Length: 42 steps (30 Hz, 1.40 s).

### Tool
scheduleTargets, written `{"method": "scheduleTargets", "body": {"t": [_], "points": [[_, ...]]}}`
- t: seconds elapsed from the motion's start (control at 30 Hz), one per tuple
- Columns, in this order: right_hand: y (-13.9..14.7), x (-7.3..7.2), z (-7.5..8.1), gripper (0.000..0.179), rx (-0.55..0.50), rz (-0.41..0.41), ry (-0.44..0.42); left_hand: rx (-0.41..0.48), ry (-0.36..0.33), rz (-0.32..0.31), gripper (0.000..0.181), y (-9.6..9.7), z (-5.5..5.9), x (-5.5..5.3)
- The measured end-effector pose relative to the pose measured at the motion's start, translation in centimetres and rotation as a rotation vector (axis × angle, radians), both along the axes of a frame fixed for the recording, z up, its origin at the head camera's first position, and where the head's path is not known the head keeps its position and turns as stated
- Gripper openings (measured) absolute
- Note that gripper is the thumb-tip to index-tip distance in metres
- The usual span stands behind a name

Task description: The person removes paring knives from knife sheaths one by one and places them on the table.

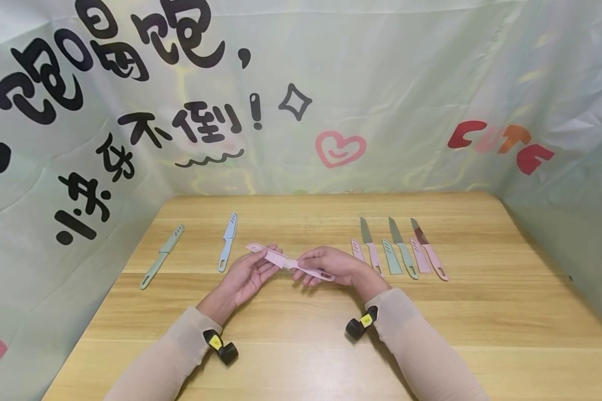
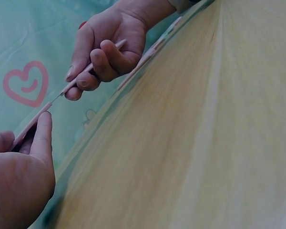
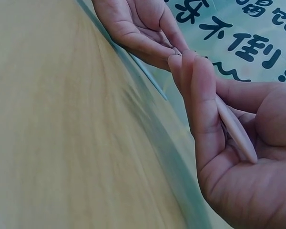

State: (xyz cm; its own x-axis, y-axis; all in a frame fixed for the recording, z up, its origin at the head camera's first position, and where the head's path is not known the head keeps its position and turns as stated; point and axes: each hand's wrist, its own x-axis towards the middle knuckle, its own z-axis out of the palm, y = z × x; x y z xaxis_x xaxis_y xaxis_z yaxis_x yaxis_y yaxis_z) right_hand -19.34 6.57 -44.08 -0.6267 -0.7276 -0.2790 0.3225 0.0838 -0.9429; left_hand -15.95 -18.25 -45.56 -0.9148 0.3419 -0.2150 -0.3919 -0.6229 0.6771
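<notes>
Ahead of me, both hands hold a pink knife just above the table. My left hand point(image 1: 244, 280) pinches its pink sheath point(image 1: 277, 258) between thumb and fingers. With thumb and curled fingers, my right hand point(image 1: 335, 265) grips the pink knife's handle point(image 1: 324, 274). Most of the blade is inside the sheath; a short strip of blade point(image 2: 56, 98) shows between sheath and handle in the left wrist view. In the right wrist view, the handle point(image 3: 236, 131) lies between thumb and fingers, and the sheath is hidden behind the hands.
On the left lie a sheathed green knife point(image 1: 163, 255) and a sheathed blue knife point(image 1: 229, 236). To the right, bare knives with a pink point(image 1: 374, 257), a green point(image 1: 407, 260) and another pink handle point(image 1: 435, 260) lie beside their sheaths point(image 1: 392, 257). Printed cloth point(image 1: 391, 100) surrounds the wooden table point(image 1: 291, 356).
</notes>
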Motion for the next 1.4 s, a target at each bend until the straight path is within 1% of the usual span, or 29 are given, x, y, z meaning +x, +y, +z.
{"method": "scheduleTargets", "body": {"t": [0.43,0.67,0.87,1.0,1.4], "points": [[0.7,0.1,0.7,0.033,0.014,0.016,0.018,0.014,-0.017,0.025,0.041,0.0,0.0,-0.3],[0.9,-0.1,0.6,0.031,0.020,0.023,0.020,0.019,-0.008,0.024,0.043,-0.1,-0.1,-0.4],[1.1,-0.1,0.7,0.031,0.030,0.026,0.027,0.030,-0.010,0.042,0.035,-0.2,-0.2,-0.5],[1.2,-0.2,0.6,0.030,0.034,0.028,0.026,0.033,-0.007,0.040,0.032,-0.3,-0.1,-0.5],[1.5,-0.2,0.7,0.030,0.045,0.039,0.022,0.019,-0.029,0.054,0.041,-0.4,0.0,-0.4]]}}
